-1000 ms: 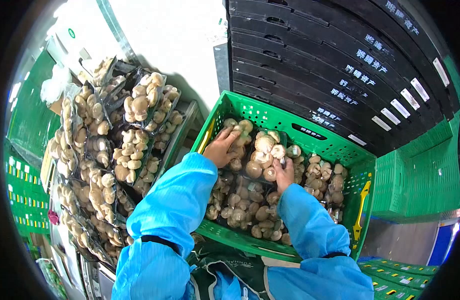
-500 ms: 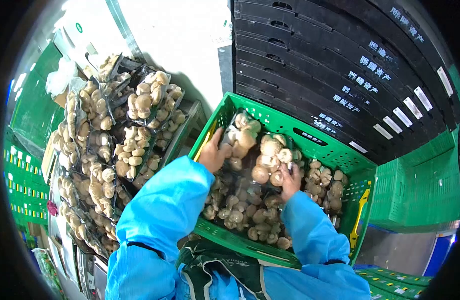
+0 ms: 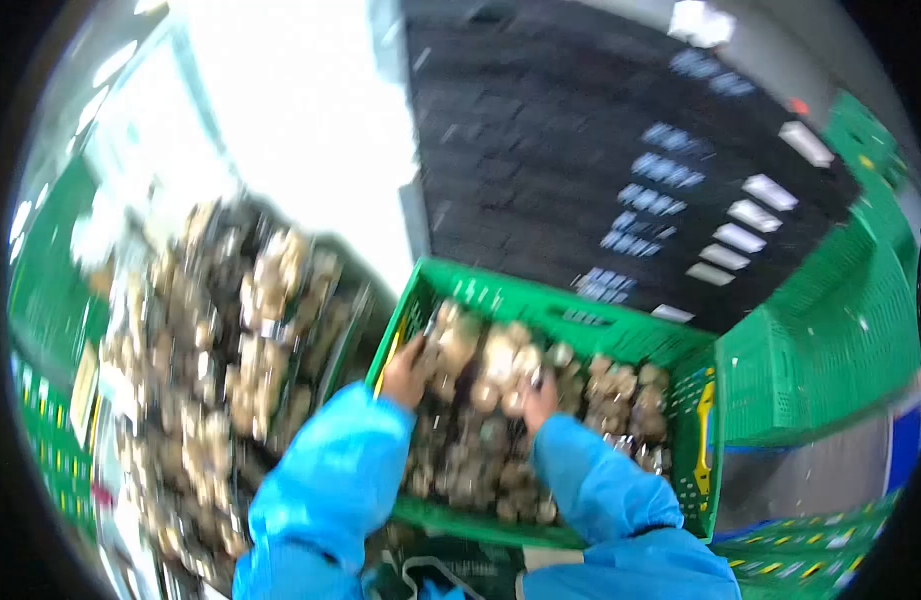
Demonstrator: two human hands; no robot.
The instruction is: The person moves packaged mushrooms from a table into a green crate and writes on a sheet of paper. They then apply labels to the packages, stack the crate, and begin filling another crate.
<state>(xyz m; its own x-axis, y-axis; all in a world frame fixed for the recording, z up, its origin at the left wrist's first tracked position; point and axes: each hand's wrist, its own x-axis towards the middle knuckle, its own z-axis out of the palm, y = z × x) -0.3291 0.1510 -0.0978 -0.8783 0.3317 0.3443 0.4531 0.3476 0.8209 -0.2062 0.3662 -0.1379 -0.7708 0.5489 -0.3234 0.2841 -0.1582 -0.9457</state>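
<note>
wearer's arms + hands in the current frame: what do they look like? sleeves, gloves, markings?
Both hands, left and right, look bare, no gloves visible. Loose, creased bright-blue sleeves, left and right, run to about the wrists. A thin dark band shows on the right sleeve. No cables or printed markings discernible; frame is blurred.

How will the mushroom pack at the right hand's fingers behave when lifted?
The mushroom pack may be slippery: its bright glints suggest smooth film. Its rounded caps look likely to bruise under a hard squeeze. It could rub against its neighbours, given how closely things sit in the green crate.
</note>
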